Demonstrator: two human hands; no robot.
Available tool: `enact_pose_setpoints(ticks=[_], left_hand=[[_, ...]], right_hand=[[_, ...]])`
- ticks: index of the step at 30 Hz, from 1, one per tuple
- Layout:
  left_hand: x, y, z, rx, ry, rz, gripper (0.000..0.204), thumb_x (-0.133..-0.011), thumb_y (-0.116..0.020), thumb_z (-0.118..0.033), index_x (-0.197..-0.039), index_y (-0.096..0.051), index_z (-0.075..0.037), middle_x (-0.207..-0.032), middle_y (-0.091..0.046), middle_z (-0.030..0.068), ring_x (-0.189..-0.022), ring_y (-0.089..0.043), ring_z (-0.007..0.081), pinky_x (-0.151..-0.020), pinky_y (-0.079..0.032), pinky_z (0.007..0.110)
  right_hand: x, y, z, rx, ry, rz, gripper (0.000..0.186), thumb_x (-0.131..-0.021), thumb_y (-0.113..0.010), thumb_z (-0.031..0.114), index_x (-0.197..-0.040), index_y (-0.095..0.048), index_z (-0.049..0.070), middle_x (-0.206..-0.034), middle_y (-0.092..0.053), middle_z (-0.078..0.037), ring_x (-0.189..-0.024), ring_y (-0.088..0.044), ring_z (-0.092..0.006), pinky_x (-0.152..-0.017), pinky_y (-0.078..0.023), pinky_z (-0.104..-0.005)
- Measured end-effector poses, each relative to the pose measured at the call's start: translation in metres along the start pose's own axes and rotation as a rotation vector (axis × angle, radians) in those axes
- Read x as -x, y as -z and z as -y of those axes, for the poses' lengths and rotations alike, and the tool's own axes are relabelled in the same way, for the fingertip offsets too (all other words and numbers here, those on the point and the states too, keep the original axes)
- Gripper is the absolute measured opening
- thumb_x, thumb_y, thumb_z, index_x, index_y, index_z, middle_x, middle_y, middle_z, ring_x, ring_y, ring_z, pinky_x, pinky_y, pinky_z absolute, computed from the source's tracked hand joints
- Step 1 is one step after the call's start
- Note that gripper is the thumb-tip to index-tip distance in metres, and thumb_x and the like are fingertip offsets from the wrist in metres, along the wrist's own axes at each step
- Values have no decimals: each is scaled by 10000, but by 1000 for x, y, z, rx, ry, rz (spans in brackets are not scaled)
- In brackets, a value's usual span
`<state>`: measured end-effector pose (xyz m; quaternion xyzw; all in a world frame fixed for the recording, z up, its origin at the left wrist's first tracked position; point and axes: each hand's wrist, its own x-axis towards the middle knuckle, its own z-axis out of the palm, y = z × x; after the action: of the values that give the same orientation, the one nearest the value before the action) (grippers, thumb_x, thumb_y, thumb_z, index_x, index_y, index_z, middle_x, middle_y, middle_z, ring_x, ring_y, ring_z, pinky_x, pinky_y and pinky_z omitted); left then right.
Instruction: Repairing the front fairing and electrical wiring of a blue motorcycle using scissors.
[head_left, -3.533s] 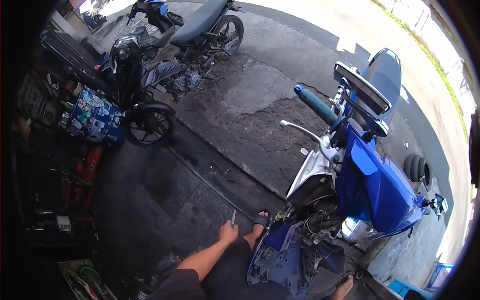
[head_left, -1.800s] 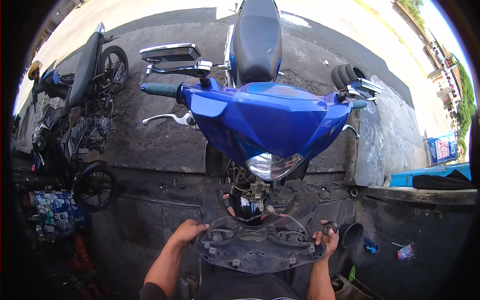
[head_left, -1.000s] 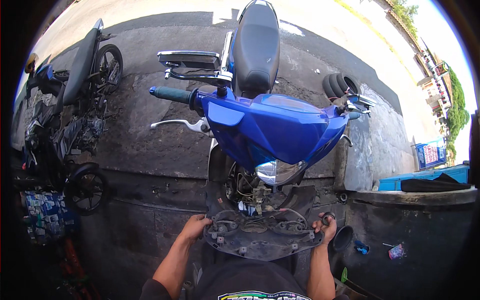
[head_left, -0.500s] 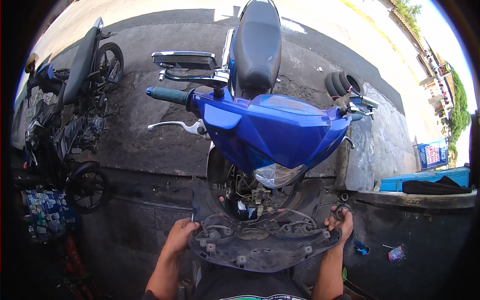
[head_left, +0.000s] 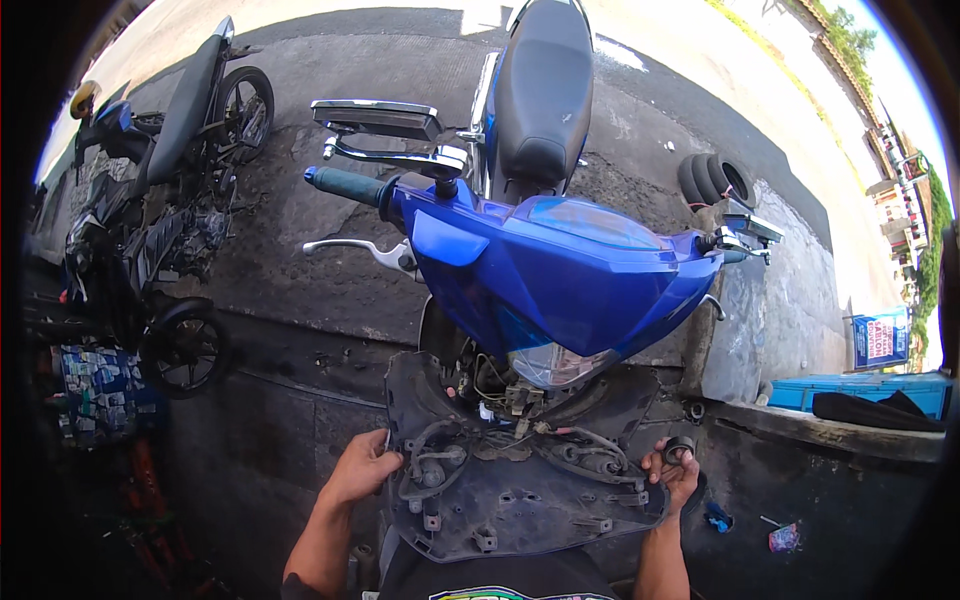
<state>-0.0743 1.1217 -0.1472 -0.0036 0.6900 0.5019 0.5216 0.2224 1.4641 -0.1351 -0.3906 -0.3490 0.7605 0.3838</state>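
Note:
A dark, dusty plastic front panel is held inner side up at the lower middle, with cables and mounts on it. My left hand grips its left edge; a slim silver item shows at its fingertips. My right hand is at its right edge, fingers curled round a black roll. Just beyond the panel is the front of a blue scooter, with its headlight, exposed wiring, handlebar grips and mirrors.
Another motorcycle stands at the left, behind a sticker-covered blue drum. Stacked tyres lie at the right, above a concrete ledge with a blue bench and dark cloth. A small cup lies on the lower-right floor.
Earlier my left hand held a silver tool apart from the panel; since then both hands came onto the panel's edges. Lately the panel has tipped flatter, its back showing more fully.

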Motion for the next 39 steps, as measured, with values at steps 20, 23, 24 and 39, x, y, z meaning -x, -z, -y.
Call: enact_pose_setpoints(ticks=[20, 23, 24, 39], left_hand=[[-5, -28, -1, -143, -60, -45, 368, -826, -593, -100, -1133, -619, 103, -938, -693, 115, -851, -624, 135, -771, -499, 301], [-7, -25, 15, -143, -83, -46, 367, -828, -603, -107, -1129, -617, 102, -921, -693, 122, -838, -630, 145, -763, -500, 302], [-5, -25, 18, -136, -83, -48, 367, -828, -603, -107, -1129, -617, 102, -921, -693, 122, -838, -630, 145, -763, -500, 302], [4, -15, 0, -196, -49, 12, 353, -838, -622, -107, -1123, -597, 99, -903, -674, 113, -848, -618, 150, -767, -492, 311]], right_hand=[[-7, -121, -52, 1790, -197, 1063, 383, -832, -602, 219, -1149, -606, 5, -874, -706, -217, -859, -697, -387, -813, -548, -442], [4, -129, -79, 2105, -280, 1108, 478, -846, -616, 265, -1257, -550, 32, -949, -696, -256, -955, -686, -405, -849, -544, -482], [5, -121, -87, 2111, -279, 1112, 478, -846, -616, 265, -1257, -550, 32, -949, -696, -256, -955, -686, -405, -849, -544, -482], [-86, -114, -51, 1826, -164, 777, 276, -797, -579, 153, -1011, -744, 97, -934, -718, -192, -913, -684, -364, -829, -534, -451]])
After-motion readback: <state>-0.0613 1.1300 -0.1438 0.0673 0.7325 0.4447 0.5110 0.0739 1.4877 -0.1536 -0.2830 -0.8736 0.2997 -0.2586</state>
